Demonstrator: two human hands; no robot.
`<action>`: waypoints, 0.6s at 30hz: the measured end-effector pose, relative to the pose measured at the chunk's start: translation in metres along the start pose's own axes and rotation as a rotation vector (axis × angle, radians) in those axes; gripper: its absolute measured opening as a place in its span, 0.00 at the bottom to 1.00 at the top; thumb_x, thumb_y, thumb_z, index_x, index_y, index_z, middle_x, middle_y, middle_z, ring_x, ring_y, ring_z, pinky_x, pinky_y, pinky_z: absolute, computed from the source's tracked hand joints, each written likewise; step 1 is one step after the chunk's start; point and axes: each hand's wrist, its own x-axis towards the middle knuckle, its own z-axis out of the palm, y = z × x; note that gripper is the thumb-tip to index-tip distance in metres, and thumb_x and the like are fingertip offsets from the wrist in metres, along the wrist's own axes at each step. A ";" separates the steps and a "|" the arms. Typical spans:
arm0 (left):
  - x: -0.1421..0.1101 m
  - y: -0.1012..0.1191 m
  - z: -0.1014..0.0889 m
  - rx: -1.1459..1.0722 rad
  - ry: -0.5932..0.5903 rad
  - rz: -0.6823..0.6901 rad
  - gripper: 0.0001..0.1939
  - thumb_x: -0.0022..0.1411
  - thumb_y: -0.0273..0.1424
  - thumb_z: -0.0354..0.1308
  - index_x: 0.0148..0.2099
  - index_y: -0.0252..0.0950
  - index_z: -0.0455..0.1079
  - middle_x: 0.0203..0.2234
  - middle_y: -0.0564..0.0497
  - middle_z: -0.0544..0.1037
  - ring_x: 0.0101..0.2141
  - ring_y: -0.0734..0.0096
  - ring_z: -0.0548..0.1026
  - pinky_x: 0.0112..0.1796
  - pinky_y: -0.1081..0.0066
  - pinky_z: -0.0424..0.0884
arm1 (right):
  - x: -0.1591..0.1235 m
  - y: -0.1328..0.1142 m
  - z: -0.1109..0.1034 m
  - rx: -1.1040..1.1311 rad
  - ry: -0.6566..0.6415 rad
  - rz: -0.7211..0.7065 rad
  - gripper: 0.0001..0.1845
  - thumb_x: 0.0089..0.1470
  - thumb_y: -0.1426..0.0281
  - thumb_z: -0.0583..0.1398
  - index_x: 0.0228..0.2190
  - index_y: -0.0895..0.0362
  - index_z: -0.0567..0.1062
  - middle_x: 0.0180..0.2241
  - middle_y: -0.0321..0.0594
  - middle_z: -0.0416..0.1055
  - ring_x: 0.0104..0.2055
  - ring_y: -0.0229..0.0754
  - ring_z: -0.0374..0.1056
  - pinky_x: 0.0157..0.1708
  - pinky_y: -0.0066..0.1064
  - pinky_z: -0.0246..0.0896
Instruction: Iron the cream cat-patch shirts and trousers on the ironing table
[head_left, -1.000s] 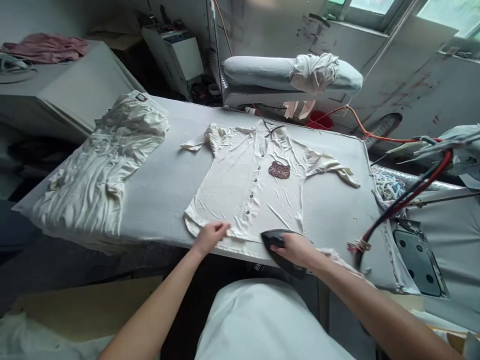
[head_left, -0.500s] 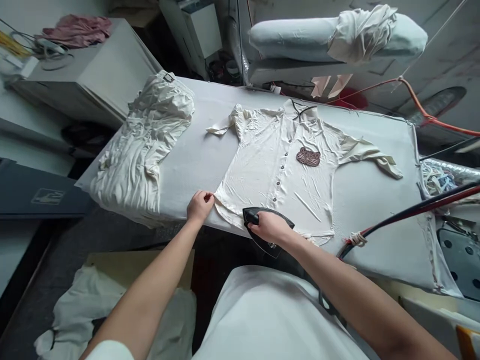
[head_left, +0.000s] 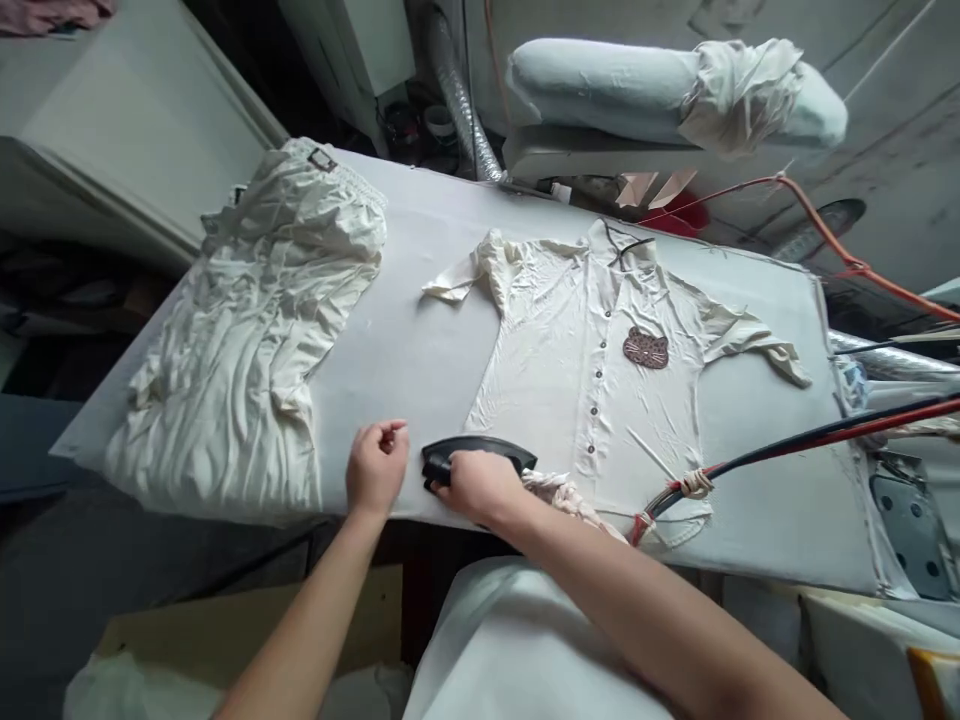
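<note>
My right hand (head_left: pixel 484 487) grips the handle of a black iron (head_left: pixel 480 450). The iron rests over the lower left corner of a cream button-up shirt (head_left: pixel 544 370), near the front edge of the padded table, and hides that corner. Spread flat with its collar away from me, the shirt has dark buttons down the front and a brown leopard-head patch (head_left: pixel 646 348). To the left of the iron, my left hand (head_left: pixel 375 468) is closed above the table cover, apart from the shirt, with no cloth visible in its curled fingers.
A heap of crumpled cream garments (head_left: pixel 247 340) covers the left part of the ironing table (head_left: pixel 420 350). Black and red cables (head_left: pixel 795 440), bound with cord, cross the right side toward my right forearm. Behind stands a padded sleeve arm (head_left: pixel 607 80) with cloth draped over it.
The iron has slid left along the hem onto the shirt's lower left corner. My left hand has let go of that corner and drawn left. The view has shifted too.
</note>
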 end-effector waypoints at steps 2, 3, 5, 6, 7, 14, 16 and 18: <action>0.049 0.023 0.006 0.012 -0.175 0.035 0.19 0.62 0.44 0.52 0.41 0.37 0.78 0.35 0.47 0.81 0.38 0.61 0.78 0.41 0.67 0.72 | -0.005 -0.003 -0.004 -0.025 -0.064 -0.019 0.23 0.58 0.50 0.59 0.41 0.55 0.80 0.40 0.49 0.81 0.43 0.56 0.78 0.39 0.41 0.72; 0.074 0.040 0.016 0.040 -0.299 0.058 0.19 0.62 0.45 0.52 0.39 0.37 0.79 0.34 0.47 0.82 0.38 0.59 0.78 0.41 0.67 0.72 | -0.008 -0.001 -0.008 -0.033 -0.097 -0.021 0.25 0.57 0.47 0.58 0.40 0.55 0.80 0.39 0.49 0.81 0.43 0.57 0.78 0.39 0.42 0.72; 0.118 0.084 0.046 0.113 -0.463 0.101 0.18 0.60 0.45 0.55 0.34 0.38 0.79 0.31 0.45 0.82 0.39 0.54 0.79 0.41 0.65 0.71 | -0.010 0.008 -0.020 -0.034 -0.107 -0.004 0.30 0.55 0.42 0.58 0.39 0.54 0.81 0.37 0.48 0.81 0.42 0.58 0.78 0.40 0.43 0.72; 0.136 0.107 0.063 0.153 -0.467 0.128 0.18 0.58 0.46 0.57 0.33 0.38 0.80 0.32 0.43 0.82 0.41 0.50 0.79 0.42 0.62 0.71 | -0.006 0.016 -0.030 -0.029 -0.073 0.019 0.31 0.54 0.40 0.58 0.39 0.53 0.81 0.36 0.48 0.81 0.41 0.57 0.78 0.40 0.43 0.72; 0.151 0.130 0.080 0.186 -0.431 0.158 0.17 0.56 0.46 0.60 0.32 0.38 0.80 0.35 0.41 0.82 0.44 0.46 0.78 0.44 0.59 0.71 | 0.000 0.026 -0.044 -0.022 -0.020 0.051 0.31 0.54 0.40 0.58 0.39 0.53 0.81 0.36 0.47 0.81 0.41 0.57 0.78 0.40 0.43 0.72; 0.249 0.199 0.131 0.222 -0.241 0.090 0.16 0.57 0.39 0.60 0.39 0.30 0.77 0.46 0.28 0.78 0.49 0.37 0.76 0.49 0.47 0.71 | 0.074 0.160 -0.224 0.174 0.316 0.519 0.25 0.60 0.50 0.56 0.32 0.58 0.79 0.28 0.46 0.77 0.29 0.46 0.74 0.31 0.32 0.66; 0.282 0.192 0.130 0.079 -0.165 0.007 0.10 0.56 0.34 0.60 0.36 0.31 0.76 0.42 0.31 0.80 0.47 0.36 0.77 0.50 0.45 0.70 | 0.076 0.191 -0.253 0.255 0.308 0.626 0.28 0.63 0.51 0.52 0.28 0.60 0.77 0.20 0.44 0.72 0.22 0.42 0.68 0.27 0.31 0.63; 0.310 0.182 0.128 -0.112 -0.081 -0.071 0.08 0.53 0.33 0.62 0.33 0.32 0.74 0.38 0.35 0.81 0.47 0.37 0.77 0.51 0.42 0.68 | 0.062 0.201 -0.245 0.294 0.233 0.626 0.26 0.61 0.51 0.53 0.26 0.59 0.76 0.18 0.41 0.70 0.19 0.41 0.65 0.24 0.31 0.62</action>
